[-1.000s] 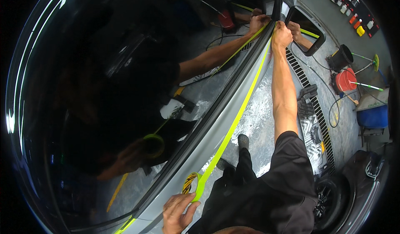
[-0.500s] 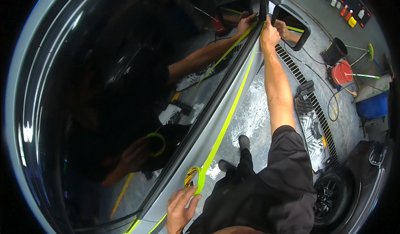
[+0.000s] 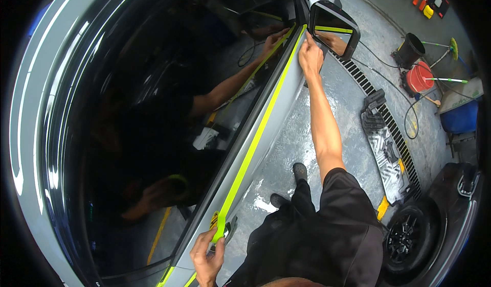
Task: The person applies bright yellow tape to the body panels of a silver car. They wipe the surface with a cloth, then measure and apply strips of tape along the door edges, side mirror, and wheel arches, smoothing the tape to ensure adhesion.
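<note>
My left hand (image 3: 207, 254) pinches a roll of yellow-green masking tape (image 3: 215, 220) low beside the car door. A long strip of the tape (image 3: 258, 133) runs from the roll up along the grey door, just under the black window trim (image 3: 240, 143). At its far end, by the side mirror (image 3: 335, 29), my right hand (image 3: 311, 58) is mostly closed, its fingertips on the strip. The dark window glass (image 3: 148, 108) reflects both arms and the tape. More tape (image 3: 166, 277) lies on the bodywork near my left hand.
A floor drain grate (image 3: 360, 77) crosses the wet floor, with a patterned board (image 3: 381, 149) beside it. Farther right stand a black bucket (image 3: 409, 50), a red bucket (image 3: 419, 76) and a hose (image 3: 409, 118). Another vehicle's wheel (image 3: 406, 236) is at lower right.
The strip now lies closer along the window trim, and the roll has turned more edge-on. Both hands appear farther left as the view shifts; the right stays by the mirror.
</note>
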{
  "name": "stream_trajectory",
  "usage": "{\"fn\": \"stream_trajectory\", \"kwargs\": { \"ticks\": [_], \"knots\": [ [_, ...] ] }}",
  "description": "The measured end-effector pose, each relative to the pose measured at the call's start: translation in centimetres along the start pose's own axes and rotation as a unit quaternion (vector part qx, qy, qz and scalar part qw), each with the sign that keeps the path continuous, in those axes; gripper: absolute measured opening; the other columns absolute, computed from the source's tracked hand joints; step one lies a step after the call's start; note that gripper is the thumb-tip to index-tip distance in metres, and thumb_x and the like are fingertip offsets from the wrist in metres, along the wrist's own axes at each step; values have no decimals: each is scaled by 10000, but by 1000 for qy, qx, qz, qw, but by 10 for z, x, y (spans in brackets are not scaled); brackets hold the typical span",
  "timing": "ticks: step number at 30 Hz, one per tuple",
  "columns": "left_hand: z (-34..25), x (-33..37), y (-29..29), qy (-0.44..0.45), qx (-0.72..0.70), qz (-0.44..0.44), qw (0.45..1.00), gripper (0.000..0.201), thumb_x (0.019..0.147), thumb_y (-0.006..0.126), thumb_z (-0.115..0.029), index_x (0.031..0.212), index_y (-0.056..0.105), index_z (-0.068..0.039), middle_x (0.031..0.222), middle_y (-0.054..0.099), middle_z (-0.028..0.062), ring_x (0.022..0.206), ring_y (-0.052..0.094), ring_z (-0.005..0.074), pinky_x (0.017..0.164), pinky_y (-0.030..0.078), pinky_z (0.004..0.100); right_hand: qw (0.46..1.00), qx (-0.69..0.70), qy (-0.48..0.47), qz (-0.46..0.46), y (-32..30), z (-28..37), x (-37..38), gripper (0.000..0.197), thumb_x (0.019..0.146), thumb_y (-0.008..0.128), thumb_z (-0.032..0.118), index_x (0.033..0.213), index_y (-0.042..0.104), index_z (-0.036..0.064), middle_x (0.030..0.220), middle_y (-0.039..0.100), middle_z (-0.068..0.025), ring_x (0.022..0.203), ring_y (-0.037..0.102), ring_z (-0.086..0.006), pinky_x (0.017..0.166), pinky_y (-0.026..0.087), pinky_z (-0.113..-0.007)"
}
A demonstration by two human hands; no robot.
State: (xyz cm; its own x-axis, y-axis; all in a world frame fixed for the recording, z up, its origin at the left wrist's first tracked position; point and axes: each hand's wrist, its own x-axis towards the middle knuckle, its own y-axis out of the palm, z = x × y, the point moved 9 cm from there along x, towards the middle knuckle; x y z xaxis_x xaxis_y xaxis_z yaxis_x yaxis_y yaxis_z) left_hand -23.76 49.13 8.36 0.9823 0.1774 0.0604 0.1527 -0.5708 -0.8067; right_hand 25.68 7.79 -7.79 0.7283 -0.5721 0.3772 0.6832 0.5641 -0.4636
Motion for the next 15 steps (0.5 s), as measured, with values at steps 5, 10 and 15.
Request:
{"fn": "stream_trajectory", "kwargs": {
  "ticks": [5, 10, 15],
  "knots": [
    [-8, -2, -10, -6, 5, -39, 999, 331, 816, 773, 64, 1146, 753, 35, 1027, 773, 182, 905, 725, 260, 867, 557, 364, 994, -59, -2, 91, 15, -4, 21, 637, 995, 459, 238, 1632, 462, 252, 1028, 737, -346, 995, 723, -518, 919, 549, -613],
    [-26, -4, -28, -22, -40, -51, 998, 333, 815, 751, 71, 1147, 752, 55, 987, 765, 171, 877, 718, 219, 863, 552, 342, 987, -75, 15, 143, 23, -4, 31, 617, 1016, 443, 261, 1632, 464, 265, 1125, 734, -330, 1073, 714, -500, 963, 546, -593],
    [-37, -11, -36, -55, -41, 101, 993, 325, 1030, 695, -128, 1299, 662, 51, 1085, 758, 206, 934, 755, 271, 846, 593, 370, 982, -70, 35, 172, 20, -2, 34, 605, 1037, 412, 298, 1640, 448, 278, 1186, 730, -319, 1133, 699, -499, 999, 538, -583]
  ]
}}
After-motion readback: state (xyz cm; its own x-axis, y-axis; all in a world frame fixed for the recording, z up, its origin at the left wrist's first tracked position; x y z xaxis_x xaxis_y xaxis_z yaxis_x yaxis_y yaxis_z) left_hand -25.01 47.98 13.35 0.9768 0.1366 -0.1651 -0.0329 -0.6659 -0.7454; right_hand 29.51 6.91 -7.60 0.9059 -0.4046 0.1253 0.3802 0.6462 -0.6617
